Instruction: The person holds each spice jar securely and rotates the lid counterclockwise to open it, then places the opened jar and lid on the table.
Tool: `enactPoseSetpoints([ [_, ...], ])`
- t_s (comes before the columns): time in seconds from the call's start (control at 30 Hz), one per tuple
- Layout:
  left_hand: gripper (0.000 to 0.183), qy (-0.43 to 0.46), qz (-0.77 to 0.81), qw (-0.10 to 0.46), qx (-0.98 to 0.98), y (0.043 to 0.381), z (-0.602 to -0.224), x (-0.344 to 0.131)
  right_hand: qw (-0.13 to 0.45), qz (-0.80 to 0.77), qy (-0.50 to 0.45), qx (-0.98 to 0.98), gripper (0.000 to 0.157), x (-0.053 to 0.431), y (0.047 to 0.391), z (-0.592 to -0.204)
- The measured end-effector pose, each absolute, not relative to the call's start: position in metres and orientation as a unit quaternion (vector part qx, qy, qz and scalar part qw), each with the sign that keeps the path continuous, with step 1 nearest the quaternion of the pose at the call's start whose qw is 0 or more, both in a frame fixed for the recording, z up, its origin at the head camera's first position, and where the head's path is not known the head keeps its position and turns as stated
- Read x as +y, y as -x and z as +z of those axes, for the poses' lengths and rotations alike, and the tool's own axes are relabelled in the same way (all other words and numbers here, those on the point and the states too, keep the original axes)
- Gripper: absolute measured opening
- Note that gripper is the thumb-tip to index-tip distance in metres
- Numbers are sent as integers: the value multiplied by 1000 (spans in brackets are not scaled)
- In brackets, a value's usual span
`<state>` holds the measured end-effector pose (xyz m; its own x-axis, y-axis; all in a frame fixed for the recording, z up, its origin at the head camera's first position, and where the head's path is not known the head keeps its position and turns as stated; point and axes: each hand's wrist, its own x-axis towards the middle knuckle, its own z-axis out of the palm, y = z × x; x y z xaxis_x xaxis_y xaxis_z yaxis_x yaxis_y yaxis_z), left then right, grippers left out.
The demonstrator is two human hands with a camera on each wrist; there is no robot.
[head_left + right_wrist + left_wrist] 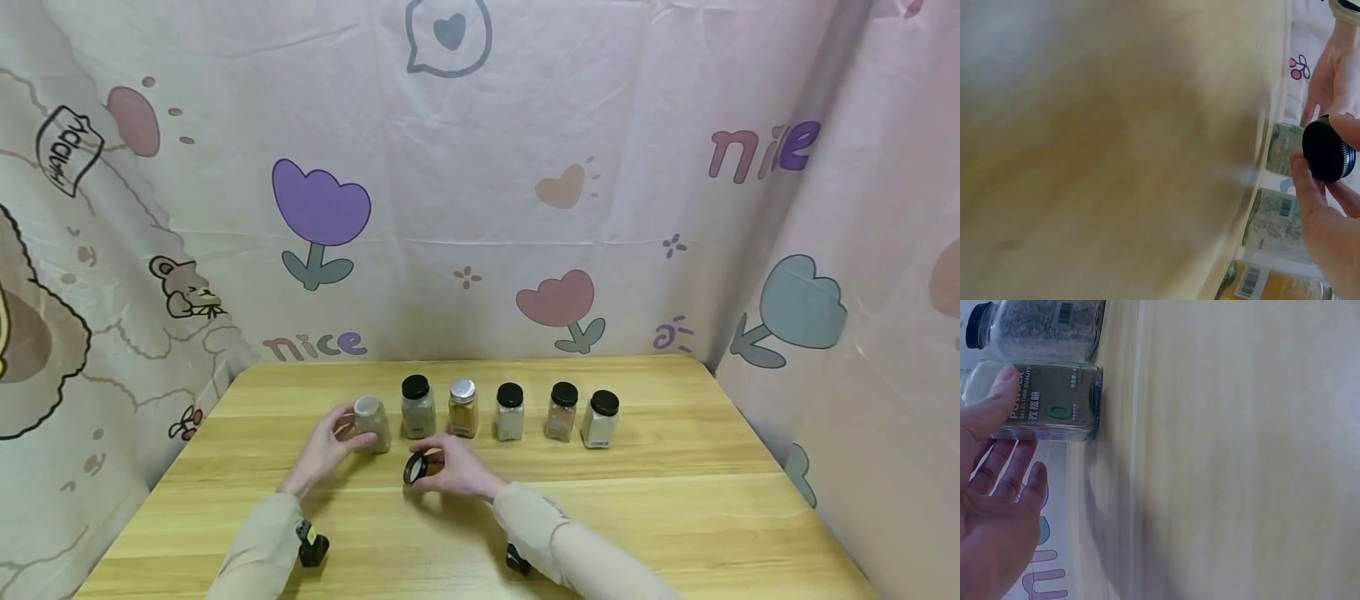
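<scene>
My left hand (327, 448) grips a glass spice jar (373, 432) at the left end of a row of jars. The jar stands upright on the table with a pale top and no black lid on it. In the left wrist view the thumb lies across the label of this powder jar (1054, 403), and the fingers are partly hidden behind it. My right hand (461, 468) pinches a black lid (414, 470) above the table, just right of the jar and apart from it. The right wrist view shows the round top of the lid (1324, 150) between thumb and fingers.
Beside the held jar stands a black-lidded jar (417, 410), then a silver-lidded yellow jar (463, 410). Further right are black-lidded jars, one white (510, 414), one brownish (561, 413) and another white (600, 422). A patterned curtain (465, 208) hangs behind the wooden table (675, 500).
</scene>
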<state>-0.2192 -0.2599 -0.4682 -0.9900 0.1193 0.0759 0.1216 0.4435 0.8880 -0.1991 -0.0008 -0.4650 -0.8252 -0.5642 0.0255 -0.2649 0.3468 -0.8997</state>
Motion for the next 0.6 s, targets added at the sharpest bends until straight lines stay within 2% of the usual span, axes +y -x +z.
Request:
enactPoseSetpoints([
  [0.23,74,77,-529,1,-845,228,-464,-261,165,-526,237,800,52,-18,202,-468],
  [0.6,68,98,-516,22,-851,238,-465,-266,149,-477,239,832,50,-46,212,-475],
])
